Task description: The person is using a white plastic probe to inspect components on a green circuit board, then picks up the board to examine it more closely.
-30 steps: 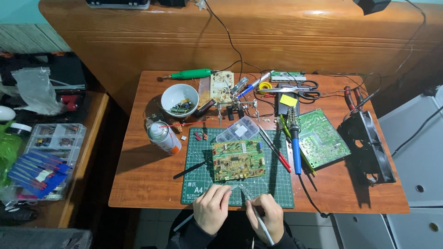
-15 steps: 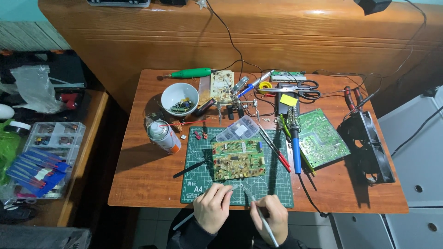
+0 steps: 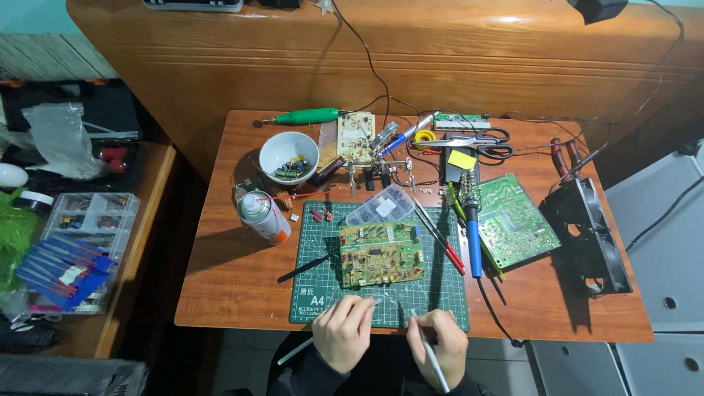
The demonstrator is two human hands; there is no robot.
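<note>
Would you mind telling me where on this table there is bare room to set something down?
Free: the wooden table front left, between the spray can and the cutting mat; also front right, below the loose green circuit board and beside the black fan. Crowded: the back strip around the white bowl and scissors.

On the brown wooden counter (image 3: pixel 220 293) lies a green gridded cutting mat (image 3: pixel 440 308), bearing a tan populated circuit board (image 3: pixel 380 253); a white-and-orange spray can (image 3: pixel 262 216) lies left of it (a white ceramic bowl (image 3: pixel 289 155) behind), a green bare-backed circuit board (image 3: pixel 513 220) right.
</note>
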